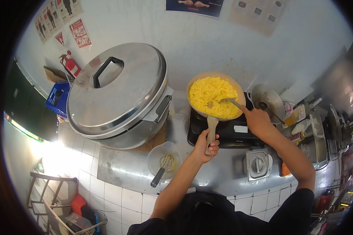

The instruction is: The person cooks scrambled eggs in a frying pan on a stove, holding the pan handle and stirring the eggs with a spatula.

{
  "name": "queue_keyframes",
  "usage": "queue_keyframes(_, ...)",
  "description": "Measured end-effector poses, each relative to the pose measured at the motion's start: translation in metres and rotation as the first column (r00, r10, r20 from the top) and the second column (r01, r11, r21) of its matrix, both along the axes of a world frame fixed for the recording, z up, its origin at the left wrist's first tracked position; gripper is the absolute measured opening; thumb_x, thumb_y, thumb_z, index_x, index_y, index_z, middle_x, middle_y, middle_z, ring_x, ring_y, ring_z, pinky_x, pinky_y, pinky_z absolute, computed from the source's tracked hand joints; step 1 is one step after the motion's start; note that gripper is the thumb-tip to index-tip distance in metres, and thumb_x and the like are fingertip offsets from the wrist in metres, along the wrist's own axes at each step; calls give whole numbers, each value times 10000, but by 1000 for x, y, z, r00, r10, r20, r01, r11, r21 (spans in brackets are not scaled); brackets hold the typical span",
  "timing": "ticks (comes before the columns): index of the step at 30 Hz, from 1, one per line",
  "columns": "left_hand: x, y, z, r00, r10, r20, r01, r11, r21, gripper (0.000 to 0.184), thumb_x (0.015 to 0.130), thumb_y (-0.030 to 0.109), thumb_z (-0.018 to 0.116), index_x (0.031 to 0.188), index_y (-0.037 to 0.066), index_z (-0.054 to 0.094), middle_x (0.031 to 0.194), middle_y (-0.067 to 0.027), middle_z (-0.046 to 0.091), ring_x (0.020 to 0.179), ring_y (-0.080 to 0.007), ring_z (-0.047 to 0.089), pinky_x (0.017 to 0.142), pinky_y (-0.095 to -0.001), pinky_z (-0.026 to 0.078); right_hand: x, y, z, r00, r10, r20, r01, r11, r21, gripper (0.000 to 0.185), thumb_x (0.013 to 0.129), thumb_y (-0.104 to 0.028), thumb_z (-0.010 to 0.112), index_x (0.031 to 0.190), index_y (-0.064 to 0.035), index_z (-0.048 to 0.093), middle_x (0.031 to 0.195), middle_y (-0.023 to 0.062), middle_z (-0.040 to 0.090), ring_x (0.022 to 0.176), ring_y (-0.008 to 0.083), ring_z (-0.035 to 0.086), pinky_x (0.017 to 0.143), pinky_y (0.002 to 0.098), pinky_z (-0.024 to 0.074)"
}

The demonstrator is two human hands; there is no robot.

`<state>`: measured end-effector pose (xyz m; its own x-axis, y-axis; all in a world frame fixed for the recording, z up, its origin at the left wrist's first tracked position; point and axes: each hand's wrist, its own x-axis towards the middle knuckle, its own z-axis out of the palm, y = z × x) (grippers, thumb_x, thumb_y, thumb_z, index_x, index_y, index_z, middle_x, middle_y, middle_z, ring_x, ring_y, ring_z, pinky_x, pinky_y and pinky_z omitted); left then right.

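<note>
My left hand (pixel 207 147) is wrapped round the handle (pixel 212 127) of a frying pan (pixel 191 79). Yellow scrambled eggs (pixel 210 90), or a food much like them, fill most of the pan, which sits over a black portable stove (pixel 196 131). On the pan's right side, my right hand (pixel 257 122) grips a spatula (pixel 232 101). The spatula's front end is in the yellow food; its exact shape is partly covered. Below and left of my left hand, a whisk (pixel 165 163) leans in a clear bowl (pixel 153 154) with a little yellowish liquid.
A very large lidded pot (pixel 133 90) takes up the counter's left part. Right of the stove are a wok (pixel 267 94) with a ladle and several containers. A small lidded steel container (pixel 258 164) stands near the front edge. A fire extinguisher (pixel 71 66) hangs by the wall.
</note>
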<state>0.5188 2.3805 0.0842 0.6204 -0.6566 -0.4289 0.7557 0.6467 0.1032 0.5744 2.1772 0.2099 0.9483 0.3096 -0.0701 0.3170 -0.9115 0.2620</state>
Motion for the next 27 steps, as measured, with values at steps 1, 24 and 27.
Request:
queue_keyframes(1,0,-1,0,1000,-1,-3,1,1000,2,397,925,486,357,912,109,480,523,36,340,393,-81,313,370,-235,260,-16,-1,7,1000,-2,-26,1,1000,-20,609,781,-71,569,1360,-164,404,745,150,646,675,330,655,580,441,522)
queue_keyframes(24,-1,-4,5,998,-39,49,34,995,93,413,968,490,306,960,110,466,528,34,331,395,-77,304,373,-229,260,100,-52,-34,999,-48,-19,51,907,418,350,891,-178,477,1209,-46,539,1091,228,609,1019,414,568,883,474,446)
queue_keyframes(27,-4,-4,6,997,-57,57,50,992,118,429,978,502,290,980,106,457,535,35,331,400,-73,301,377,-228,260,133,-27,-86,1000,1,11,-5,919,394,402,889,-169,482,1283,-86,492,955,225,647,896,408,622,773,471,498)
